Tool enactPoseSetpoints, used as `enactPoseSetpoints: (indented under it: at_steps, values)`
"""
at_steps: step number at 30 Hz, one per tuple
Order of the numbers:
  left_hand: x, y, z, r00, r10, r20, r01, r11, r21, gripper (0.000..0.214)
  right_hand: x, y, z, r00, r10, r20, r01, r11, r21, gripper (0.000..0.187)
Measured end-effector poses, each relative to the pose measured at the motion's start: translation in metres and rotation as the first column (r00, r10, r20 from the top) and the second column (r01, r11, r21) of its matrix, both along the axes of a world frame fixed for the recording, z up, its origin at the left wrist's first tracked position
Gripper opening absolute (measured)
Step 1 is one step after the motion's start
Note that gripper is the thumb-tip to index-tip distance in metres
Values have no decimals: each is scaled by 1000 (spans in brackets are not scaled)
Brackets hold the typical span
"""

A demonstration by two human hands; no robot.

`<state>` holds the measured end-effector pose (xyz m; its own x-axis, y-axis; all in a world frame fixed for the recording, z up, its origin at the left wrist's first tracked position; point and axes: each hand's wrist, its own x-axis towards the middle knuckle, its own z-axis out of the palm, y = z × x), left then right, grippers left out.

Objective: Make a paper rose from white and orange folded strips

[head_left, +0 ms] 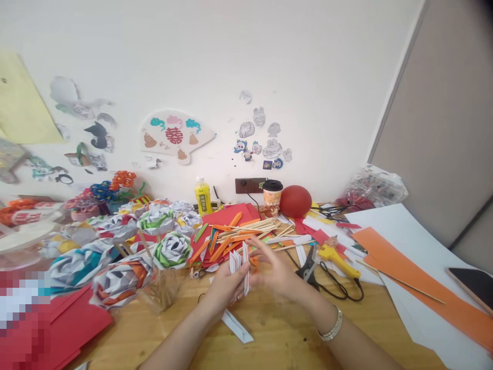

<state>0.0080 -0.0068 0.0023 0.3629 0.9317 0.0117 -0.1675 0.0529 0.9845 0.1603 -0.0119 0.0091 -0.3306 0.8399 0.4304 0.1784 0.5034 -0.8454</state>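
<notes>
In the middle of the head view, my left hand (228, 284) is closed around several folded white paper strips (234, 262) with thin orange edges. They stand up between the thumb and fingers. My right hand (276, 272) is just to the right of the strips, its fingers apart and slightly blurred; whether a fingertip touches the paper I cannot tell. Below my left hand, a loose folded white strip (238, 327) lies on the wooden table (277, 336). Beyond both hands is a pile of wooden sticks (250, 229) and folded orange paper pieces (220, 250).
Paper flowers (172, 250) crowd the left, above red paper (82, 318). Black-handled scissors (308, 267) and a yellow glue gun (339, 260) with a looped cord lie right. Behind stand a yellow bottle (203, 196), a cup (272, 199) and a red balloon (296, 201).
</notes>
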Motion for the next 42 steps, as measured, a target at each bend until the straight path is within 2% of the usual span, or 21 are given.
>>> enactPoseSetpoints:
  at_steps: [2, 4, 7, 11, 14, 18, 21, 24, 30, 33, 35, 39, 42]
  values:
    - [-1, 2, -2, 994, 12, -108, -4, 997, 77, 34, -2, 3, -1, 993, -41, -109, 32, 996, -81, 48]
    - [-1, 4, -4, 978, 8, -211, 25, 988, 154, 36, -5, 4, 0, 988, -94, -121, 78, 989, -129, 27]
    - [-1, 5, -6, 955, 8, -296, 65, 969, 236, 37, -8, 5, 2, 978, -188, -87, 175, 974, -142, 13]
    - [-1, 4, -6, 942, 20, -334, 78, 957, 279, 35, -8, 3, 5, 971, -220, -88, 207, 968, -140, 13]
    - [1, 2, -5, 954, -32, -299, 101, 970, 221, 35, -7, 4, 5, 970, -219, -101, 203, 967, -153, 12]
    - [2, 2, -5, 990, -98, -102, 103, 994, 37, 44, -2, 8, 1, 956, -252, -148, 225, 957, -181, 12]
    - [1, 5, -8, 992, -96, 83, 102, 993, -62, 54, 4, 11, 1, 952, -244, -184, 215, 963, -163, 15]
    - [-1, 9, -9, 995, -56, 85, 58, 998, -28, 46, 6, 9, 5, 949, -232, -211, 208, 969, -133, 15]
    - [-3, 1, 2, 977, 197, -76, -194, 980, 45, 39, -9, 2, 4, 972, -121, -202, 101, 989, -107, 16]
    - [-1, -5, 7, 970, 217, -110, -209, 974, 86, 43, -20, 1, -3, 962, -177, -207, 169, 984, -58, 17]
    - [0, -7, 7, 966, 224, -131, -210, 971, 112, 47, -26, -1, -8, 938, -222, -267, 212, 975, -66, 17]
    - [2, -11, 3, 957, 245, -152, -213, 956, 201, 46, -36, -7, -13, 853, -330, -404, 271, 942, -196, 18]
    - [5, -14, 1, 952, 273, -138, -240, 947, 216, 47, -43, -10, -15, 803, -379, -460, 297, 923, -244, 17]
